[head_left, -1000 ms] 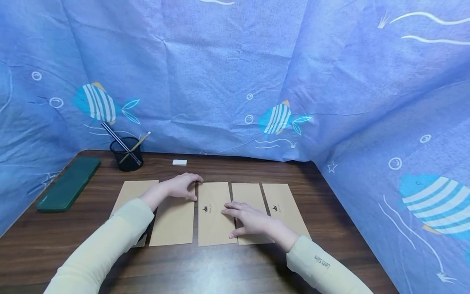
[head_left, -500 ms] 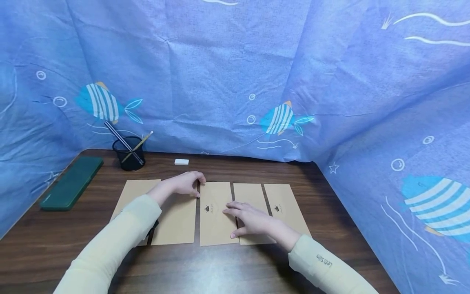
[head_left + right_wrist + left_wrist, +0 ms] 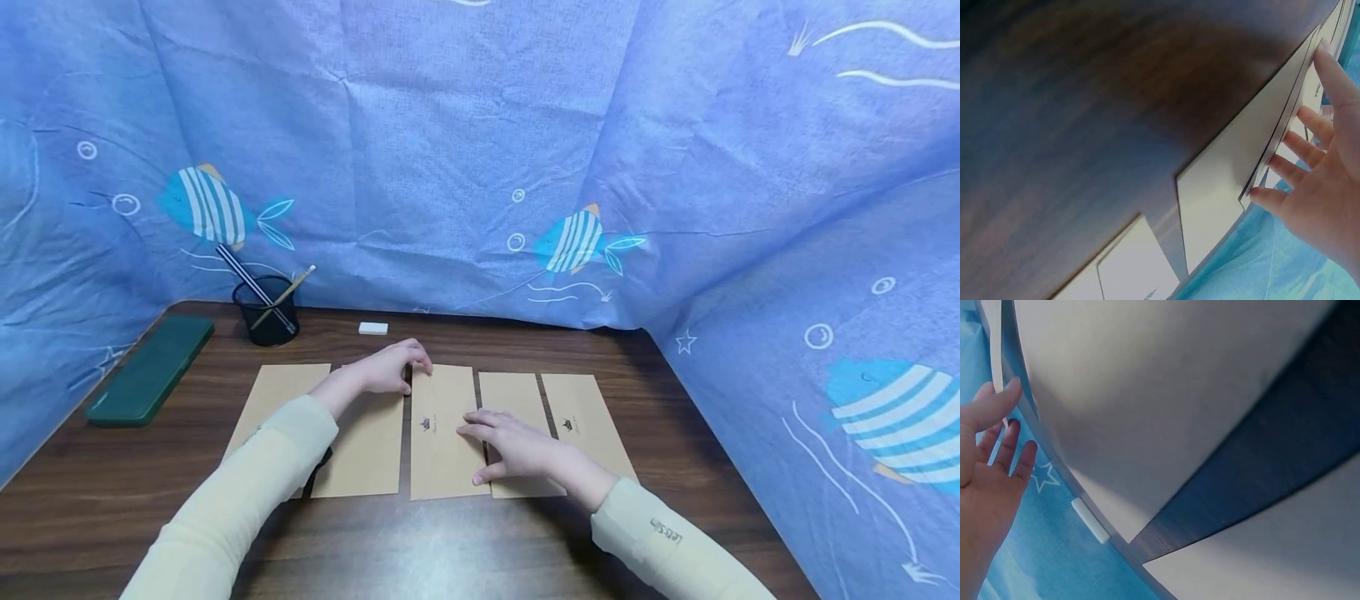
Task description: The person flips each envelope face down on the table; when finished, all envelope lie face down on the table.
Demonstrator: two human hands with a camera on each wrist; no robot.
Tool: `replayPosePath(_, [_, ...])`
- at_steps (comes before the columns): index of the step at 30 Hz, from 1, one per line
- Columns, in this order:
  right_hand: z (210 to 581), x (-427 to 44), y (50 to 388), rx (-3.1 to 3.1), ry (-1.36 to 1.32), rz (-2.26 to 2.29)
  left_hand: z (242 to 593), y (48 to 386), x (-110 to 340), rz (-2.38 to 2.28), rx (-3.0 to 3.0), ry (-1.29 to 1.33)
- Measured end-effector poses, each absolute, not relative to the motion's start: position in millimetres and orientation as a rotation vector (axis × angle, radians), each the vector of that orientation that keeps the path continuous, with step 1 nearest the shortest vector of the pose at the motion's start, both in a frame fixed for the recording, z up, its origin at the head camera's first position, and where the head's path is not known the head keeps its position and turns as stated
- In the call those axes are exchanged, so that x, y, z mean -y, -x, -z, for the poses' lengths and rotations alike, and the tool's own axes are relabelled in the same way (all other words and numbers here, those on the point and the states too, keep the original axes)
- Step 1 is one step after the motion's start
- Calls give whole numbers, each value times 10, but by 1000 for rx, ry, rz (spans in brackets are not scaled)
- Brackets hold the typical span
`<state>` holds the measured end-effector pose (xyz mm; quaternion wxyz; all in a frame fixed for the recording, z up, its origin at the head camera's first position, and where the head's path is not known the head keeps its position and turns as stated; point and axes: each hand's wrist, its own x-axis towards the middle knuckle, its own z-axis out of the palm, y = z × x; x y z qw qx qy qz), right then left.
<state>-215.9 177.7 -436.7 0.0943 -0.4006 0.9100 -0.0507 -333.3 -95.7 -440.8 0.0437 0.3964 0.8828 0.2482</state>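
Note:
Several kraft-paper envelopes lie in a row on the table. My left hand (image 3: 386, 369) pinches the far left corner of the middle envelope (image 3: 442, 467), which bears a crown print. In the left wrist view, thumb and fingers of the left hand (image 3: 991, 487) hold the raised paper edge. My right hand (image 3: 517, 446) has its fingers spread over the middle envelope's right side and the envelope (image 3: 512, 392) to its right. The right wrist view shows these fingers (image 3: 1297, 147) straight, fingertips at the paper. Two envelopes lie partly under the left arm: a left one (image 3: 281, 387) and a second (image 3: 367, 467).
A rightmost envelope (image 3: 577, 400) also shows a crown. At the back left stand a black mesh pen cup (image 3: 272, 329) with a pencil and striped stick, and a green case (image 3: 153, 371). A white eraser (image 3: 372, 328) lies behind the row. Blue fish-patterned cloth (image 3: 450, 167) hangs behind.
My left hand has moved slightly right and onto the middle envelope's far corner, which now stands a little raised. The right hand has hardly moved. The view has shifted slightly.

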Motion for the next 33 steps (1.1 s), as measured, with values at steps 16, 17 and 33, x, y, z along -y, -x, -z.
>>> replayPosePath(16, [4208,-1697,2132,-2727,1210,272,4270,3316,991,-866,-2708,-1240])
replayPosePath(17, [4183,-1685,2131,-2724,1200,314,4252,3314,992,-886,-2694,-1239])
replayPosePath(33, [3876,-1451,2057,-2520,979,920,3980,3324,978,-1088,-2628,-1298])
